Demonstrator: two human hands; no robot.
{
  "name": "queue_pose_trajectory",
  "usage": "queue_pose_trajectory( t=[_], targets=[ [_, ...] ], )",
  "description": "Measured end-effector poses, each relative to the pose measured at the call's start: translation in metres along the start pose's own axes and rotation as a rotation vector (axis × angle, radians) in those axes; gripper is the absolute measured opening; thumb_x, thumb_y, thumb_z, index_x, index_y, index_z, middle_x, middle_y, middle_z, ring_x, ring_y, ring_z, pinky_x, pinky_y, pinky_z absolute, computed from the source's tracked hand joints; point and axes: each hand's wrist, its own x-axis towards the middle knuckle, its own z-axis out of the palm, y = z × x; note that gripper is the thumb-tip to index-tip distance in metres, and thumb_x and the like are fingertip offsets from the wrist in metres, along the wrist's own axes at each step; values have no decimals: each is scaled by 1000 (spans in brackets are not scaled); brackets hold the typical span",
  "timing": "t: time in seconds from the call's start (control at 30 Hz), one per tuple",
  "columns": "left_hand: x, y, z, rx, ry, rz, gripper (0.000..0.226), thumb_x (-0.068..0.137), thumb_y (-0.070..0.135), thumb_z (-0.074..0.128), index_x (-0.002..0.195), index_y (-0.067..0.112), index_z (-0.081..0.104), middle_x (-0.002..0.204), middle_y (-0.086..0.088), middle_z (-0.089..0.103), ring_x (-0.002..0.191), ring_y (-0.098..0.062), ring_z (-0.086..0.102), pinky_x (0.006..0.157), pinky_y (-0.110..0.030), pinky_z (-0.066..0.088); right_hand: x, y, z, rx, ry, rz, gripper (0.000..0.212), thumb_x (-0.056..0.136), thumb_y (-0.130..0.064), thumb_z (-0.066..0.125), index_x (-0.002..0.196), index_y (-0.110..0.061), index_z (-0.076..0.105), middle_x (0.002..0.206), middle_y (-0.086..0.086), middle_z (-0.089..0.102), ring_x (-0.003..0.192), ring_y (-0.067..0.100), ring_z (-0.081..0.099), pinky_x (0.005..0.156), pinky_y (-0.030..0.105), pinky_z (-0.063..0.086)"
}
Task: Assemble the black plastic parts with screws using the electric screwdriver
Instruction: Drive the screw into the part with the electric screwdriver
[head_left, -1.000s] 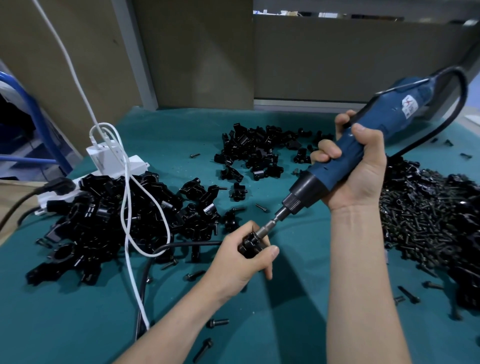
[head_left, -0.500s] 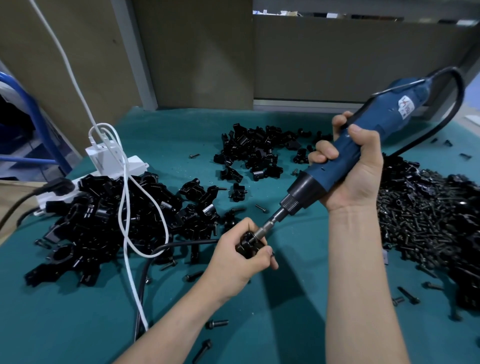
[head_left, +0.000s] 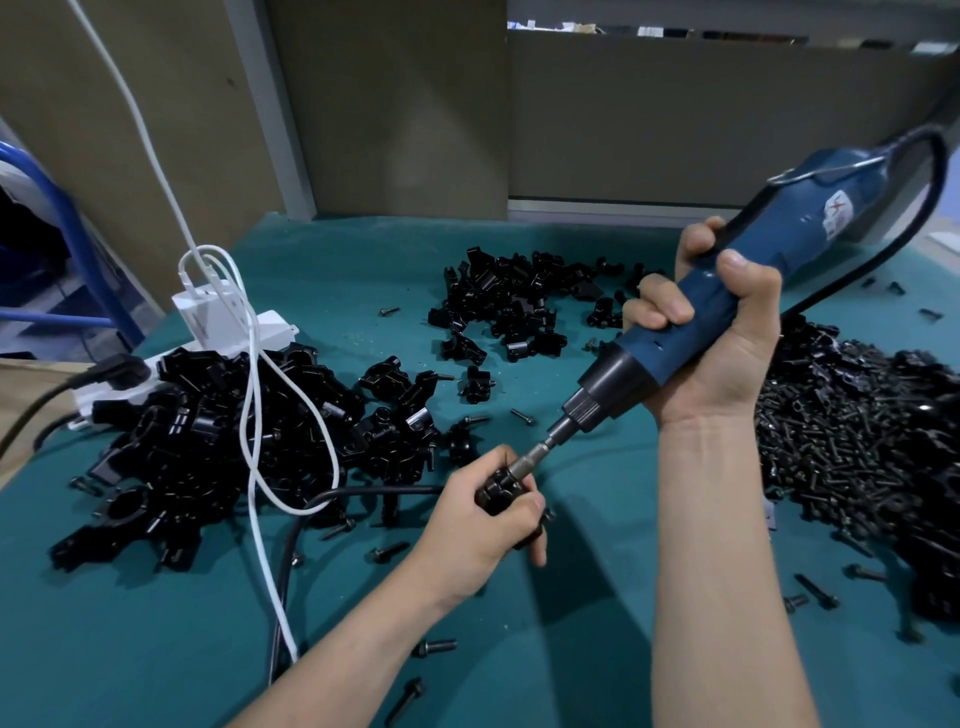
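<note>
My left hand (head_left: 480, 525) grips a small black plastic part (head_left: 500, 491) just above the green table, fingers curled round it so most of it is hidden. My right hand (head_left: 719, 343) holds the blue electric screwdriver (head_left: 753, 291) tilted down to the left. Its metal bit (head_left: 535, 457) meets the top of the part in my left hand. A large heap of black screws (head_left: 852, 441) lies to the right. Piles of black plastic parts sit at the left (head_left: 223, 431) and at the back centre (head_left: 514, 306).
A white power strip (head_left: 260, 332) with a white charger and a looping white cable (head_left: 254, 415) lies at the left. A black cord (head_left: 291, 545) runs over the green mat (head_left: 130, 649). Loose screws (head_left: 436, 646) are scattered near my forearms. Grey partition walls stand behind.
Both hands and the screwdriver have shifted slightly left and down together, the bit staying on the part. The piles have not moved.
</note>
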Motion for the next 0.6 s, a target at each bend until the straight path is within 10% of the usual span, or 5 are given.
queue_pose_trajectory(
  t=[0.6],
  targets=[
    [2,-5,-5,158,19,33,12,78,14,53,78,7,43,47,-3,59,45,-12,47,52,-16,38,1,6,-5,-17,103,4,29,66,-11,63,93,-16,53,80,-8,60,43,6,44,44,19,42]
  ],
)
